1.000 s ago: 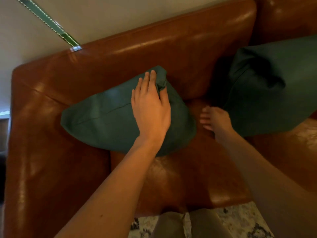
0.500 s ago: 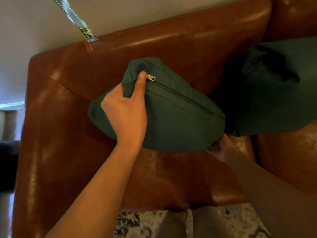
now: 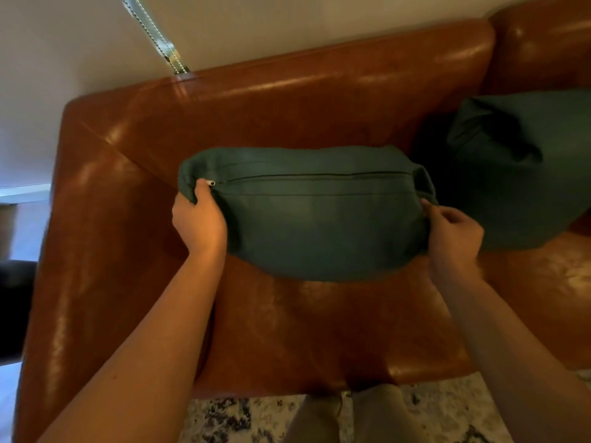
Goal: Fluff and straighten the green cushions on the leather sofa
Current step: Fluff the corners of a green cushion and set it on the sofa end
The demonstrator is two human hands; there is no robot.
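A dark green cushion [image 3: 313, 215] hangs level above the seat of the brown leather sofa [image 3: 287, 330], its zipped edge facing up towards me. My left hand [image 3: 198, 219] grips its left corner beside the silver zip pull. My right hand [image 3: 454, 233] pinches its right corner. A second green cushion [image 3: 524, 167] slumps against the sofa back to the right, creased at its top.
The sofa's left armrest [image 3: 83, 251] is broad and close to my left arm. A patterned rug [image 3: 236, 417] lies in front of the sofa by my legs. A white wall and a beaded cord [image 3: 153, 30] are behind the backrest.
The cushion has been lifted off the armrest corner and turned zip side up. It is now held level, and my right hand has come from under it to grip its right corner.
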